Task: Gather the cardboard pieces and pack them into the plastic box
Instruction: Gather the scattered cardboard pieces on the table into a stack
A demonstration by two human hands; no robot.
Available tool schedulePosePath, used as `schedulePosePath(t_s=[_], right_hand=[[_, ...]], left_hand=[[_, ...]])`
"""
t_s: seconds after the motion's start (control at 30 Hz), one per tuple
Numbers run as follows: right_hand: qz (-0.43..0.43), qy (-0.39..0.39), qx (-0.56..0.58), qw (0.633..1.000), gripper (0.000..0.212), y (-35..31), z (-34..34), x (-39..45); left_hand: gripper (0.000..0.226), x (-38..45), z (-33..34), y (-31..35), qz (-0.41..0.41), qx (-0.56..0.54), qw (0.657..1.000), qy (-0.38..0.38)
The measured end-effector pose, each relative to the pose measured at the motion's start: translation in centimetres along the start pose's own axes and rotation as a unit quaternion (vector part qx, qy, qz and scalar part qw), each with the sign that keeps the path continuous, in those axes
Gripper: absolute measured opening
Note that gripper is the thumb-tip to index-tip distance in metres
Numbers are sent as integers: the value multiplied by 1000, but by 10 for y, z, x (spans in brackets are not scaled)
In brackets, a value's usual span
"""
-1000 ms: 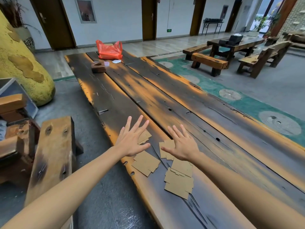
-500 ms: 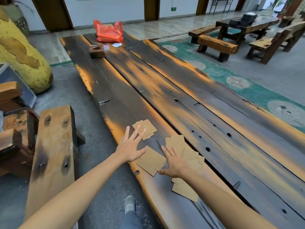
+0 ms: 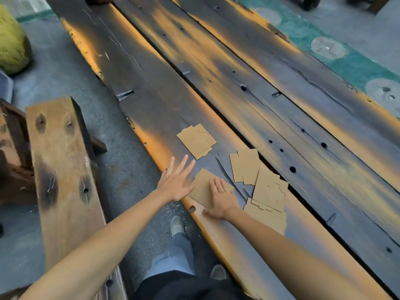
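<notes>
Several flat brown cardboard pieces lie near the front edge of a long dark wooden table (image 3: 216,87). One small stack (image 3: 196,140) sits farthest from me. Another stack (image 3: 245,166) lies to its right, with more pieces (image 3: 269,191) overlapping toward me. My right hand (image 3: 221,199) rests flat, fingers spread, on the nearest cardboard piece (image 3: 201,187) at the table's edge. My left hand (image 3: 177,180) hovers open just left of that piece, over the table's edge, holding nothing. No plastic box is in view.
A wooden bench (image 3: 62,174) runs along the left of the table, with grey floor between. My legs and shoes (image 3: 177,226) stand beside the table edge. A yellow-green rounded object (image 3: 12,44) sits far left. A green carpet (image 3: 337,57) lies beyond the table.
The camera has tilted down and closer to the table. My right hand slid left onto the nearest cardboard piece; my left hand stays open beside it.
</notes>
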State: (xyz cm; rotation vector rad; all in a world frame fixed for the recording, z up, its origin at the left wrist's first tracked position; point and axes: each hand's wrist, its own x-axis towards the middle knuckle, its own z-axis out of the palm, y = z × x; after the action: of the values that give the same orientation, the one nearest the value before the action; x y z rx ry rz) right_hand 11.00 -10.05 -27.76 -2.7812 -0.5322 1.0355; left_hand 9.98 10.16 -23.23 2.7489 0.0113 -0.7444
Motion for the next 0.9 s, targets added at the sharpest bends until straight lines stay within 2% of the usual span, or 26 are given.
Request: schedulePosePath(t_s=[0.2,0.43,0.57,0.73,0.87,0.9], right_hand=[[44,11,-2,999,107,-5,12,13],[28,-12,-18,999,105,0,4,14],[9,-29,14,999,97,0,-10,12],[-14,26,81,996,71,2,-43,9],[-33,73,101,992,20,11,-64,11],[-24,85,100,991,15,12,-69,13]], left_hand=[[88,20,10,-16,15,-25,999,-22],[81,36,5,-22,28,-71,996,-37],[75,43,-4,-30,28,-131,990,-50],[67,55,-24,-42,25,-194,978,-66],[55,60,-36,-50,6,-244,967,-77],[52,63,-39,-52,3,-260,963,-78]])
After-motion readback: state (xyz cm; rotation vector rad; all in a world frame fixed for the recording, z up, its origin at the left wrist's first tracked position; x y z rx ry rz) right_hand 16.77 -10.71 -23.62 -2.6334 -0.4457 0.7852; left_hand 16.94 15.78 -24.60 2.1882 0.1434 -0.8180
